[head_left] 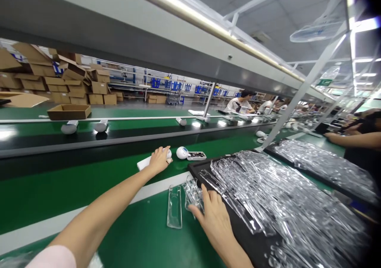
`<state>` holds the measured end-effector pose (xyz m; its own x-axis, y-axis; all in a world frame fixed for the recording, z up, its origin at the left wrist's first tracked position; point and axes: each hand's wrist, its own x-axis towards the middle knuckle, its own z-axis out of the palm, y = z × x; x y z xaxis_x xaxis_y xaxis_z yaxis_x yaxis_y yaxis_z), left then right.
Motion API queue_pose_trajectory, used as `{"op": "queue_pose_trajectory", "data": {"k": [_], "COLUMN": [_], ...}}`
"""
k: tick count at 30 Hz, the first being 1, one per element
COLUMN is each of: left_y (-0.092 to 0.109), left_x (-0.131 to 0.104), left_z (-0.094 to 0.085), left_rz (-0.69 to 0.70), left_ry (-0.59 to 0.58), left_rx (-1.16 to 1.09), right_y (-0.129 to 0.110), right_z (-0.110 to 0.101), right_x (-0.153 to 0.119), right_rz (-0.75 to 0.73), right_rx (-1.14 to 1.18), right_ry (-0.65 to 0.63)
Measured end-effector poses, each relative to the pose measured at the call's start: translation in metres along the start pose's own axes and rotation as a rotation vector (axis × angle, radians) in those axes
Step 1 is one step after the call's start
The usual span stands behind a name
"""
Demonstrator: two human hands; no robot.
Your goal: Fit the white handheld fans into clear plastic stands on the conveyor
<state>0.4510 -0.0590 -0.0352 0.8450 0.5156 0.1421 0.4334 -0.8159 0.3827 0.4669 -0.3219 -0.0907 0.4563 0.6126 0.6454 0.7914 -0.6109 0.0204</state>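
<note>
My left hand (160,159) is closed over the round end of a white device (144,163) on the green surface. The fingers cover much of that device. Just to its right lies a second white device (182,153) with a ball-shaped head and an open body showing dark parts inside. My right hand (214,216) has its thumb and fingers apart, beside a small pile of clear plastic pieces (193,193); its fingertips reach the pile's edge. Left of that pile, a single clear plastic frame (174,207) lies flat on the green tabletop.
A black tray (238,216) heaped with clear plastic parts stands at the right, another tray (285,161) behind it. Beyond a rail, more white devices (101,126) sit on a dark belt. A slanted post (297,97) rises ahead. Another person's arm (354,138) is at far right.
</note>
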Motion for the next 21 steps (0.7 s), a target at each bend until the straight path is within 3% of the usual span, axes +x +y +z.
{"op": "queue_pose_trajectory", "data": {"k": [3, 6, 9, 12, 14, 16, 18, 21], "left_y": [-0.006, -0.015, -0.026, -0.037, -0.042, -0.041, -0.034, -0.016], "left_x": [0.017, 0.019, 0.014, 0.004, -0.007, -0.024, -0.045, -0.079], "left_z": [0.013, 0.015, 0.000, -0.029, -0.054, -0.080, -0.103, -0.128], "left_rz": [-0.082, -0.123, -0.104, -0.060, -0.041, -0.049, -0.078, -0.099], "left_ry": [-0.028, -0.028, -0.007, 0.045, 0.104, 0.138, 0.130, 0.119], "left_rx": [0.030, 0.003, -0.090, -0.204, -0.456, -0.903, -1.354, -1.677], "right_y": [0.003, 0.010, 0.019, 0.025, 0.021, 0.009, -0.013, -0.063], "right_z": [0.000, -0.005, -0.012, -0.019, -0.025, -0.036, -0.048, -0.066], "right_x": [-0.011, -0.012, -0.009, -0.004, 0.002, 0.013, 0.030, 0.059], "right_rz": [-0.006, 0.067, 0.169, 0.264, 0.328, 0.401, 0.428, 0.312], "right_rx": [0.042, 0.180, 0.339, 0.443, 0.501, 0.560, 0.630, 0.726], "right_ry": [0.024, -0.039, -0.170, -0.233, -0.233, -0.232, -0.219, -0.198]}}
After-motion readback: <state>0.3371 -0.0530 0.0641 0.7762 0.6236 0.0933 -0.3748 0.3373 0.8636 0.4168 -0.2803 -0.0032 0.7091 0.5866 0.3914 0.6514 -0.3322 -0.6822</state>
